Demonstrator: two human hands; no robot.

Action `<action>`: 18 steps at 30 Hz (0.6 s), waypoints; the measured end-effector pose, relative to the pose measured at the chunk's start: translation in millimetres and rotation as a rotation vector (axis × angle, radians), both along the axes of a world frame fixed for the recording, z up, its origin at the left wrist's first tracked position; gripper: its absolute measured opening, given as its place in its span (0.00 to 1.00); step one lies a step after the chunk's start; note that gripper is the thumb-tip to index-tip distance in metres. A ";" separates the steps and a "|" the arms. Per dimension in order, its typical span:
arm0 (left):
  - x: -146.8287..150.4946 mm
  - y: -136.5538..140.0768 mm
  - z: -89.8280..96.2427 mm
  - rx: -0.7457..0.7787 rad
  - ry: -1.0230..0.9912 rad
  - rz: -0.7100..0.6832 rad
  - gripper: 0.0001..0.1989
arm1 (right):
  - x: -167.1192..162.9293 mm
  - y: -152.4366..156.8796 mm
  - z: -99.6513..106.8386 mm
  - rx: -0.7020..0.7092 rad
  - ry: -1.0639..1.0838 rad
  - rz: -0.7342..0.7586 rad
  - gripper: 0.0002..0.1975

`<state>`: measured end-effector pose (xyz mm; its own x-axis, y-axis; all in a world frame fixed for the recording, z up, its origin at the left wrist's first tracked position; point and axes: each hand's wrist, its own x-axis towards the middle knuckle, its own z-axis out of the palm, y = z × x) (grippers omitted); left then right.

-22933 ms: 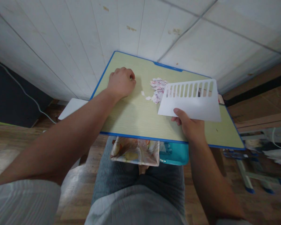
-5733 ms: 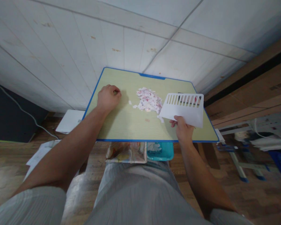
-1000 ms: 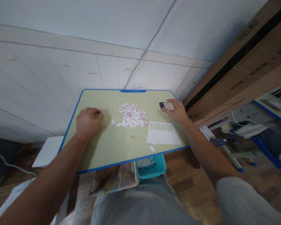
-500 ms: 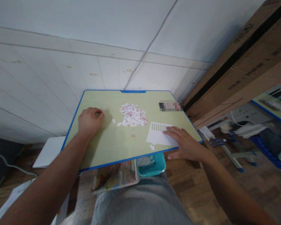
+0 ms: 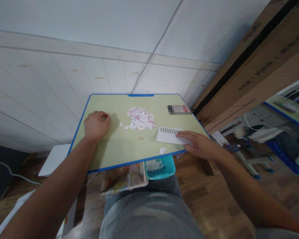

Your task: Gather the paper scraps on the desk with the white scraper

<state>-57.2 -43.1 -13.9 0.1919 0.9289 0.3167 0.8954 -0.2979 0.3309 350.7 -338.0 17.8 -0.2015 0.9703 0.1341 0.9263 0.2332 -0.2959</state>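
My left hand [image 5: 97, 124] rests closed on the left part of the table; what its curled fingers may hold is hidden. At the right, my right hand [image 5: 199, 143] grips a white slotted plate [image 5: 164, 136], thumb below and fingers on top. The plate has a row of slots along its far edge and is slightly tilted. Between the hands lies a heap of small torn paper scraps [image 5: 141, 119], white with reddish marks. Two loose scraps lie just left of the heap. Another white scrap [image 5: 162, 150] sits near the table's front edge, below the plate.
The greenish table [image 5: 119, 146] has a blue rim and stands against a white wall. A blurred-out item [image 5: 179, 109] lies at its back right. Under the front edge hang a turquoise basket [image 5: 161, 176] and a patterned bag [image 5: 123, 186]. Tall cardboard boxes [image 5: 259, 66] stand on the right.
My right hand has closed from lying with spread fingers over the slotted plate to gripping it, and the plate's near edge has lifted. My left hand stays in place.
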 end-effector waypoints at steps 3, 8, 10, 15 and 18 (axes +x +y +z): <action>1.4 -0.6 -2.2 0.036 -0.009 -0.010 0.15 | -0.9 15.2 -1.8 0.210 0.053 -0.140 0.19; 13.0 -8.5 10.2 0.130 -0.142 -0.061 0.12 | -14.3 41.2 -16.5 0.427 0.078 -0.333 0.23; 24.8 -17.2 25.0 0.098 -0.246 -0.128 0.12 | -27.9 48.2 -20.9 0.493 0.097 -0.338 0.23; 64.4 -60.4 63.8 -0.520 -0.715 -0.457 0.36 | -72.5 62.6 -24.4 0.624 0.155 -0.175 0.23; 76.9 -88.9 73.2 -0.727 -0.855 -0.576 0.25 | -90.7 64.4 -26.7 0.682 0.199 -0.073 0.22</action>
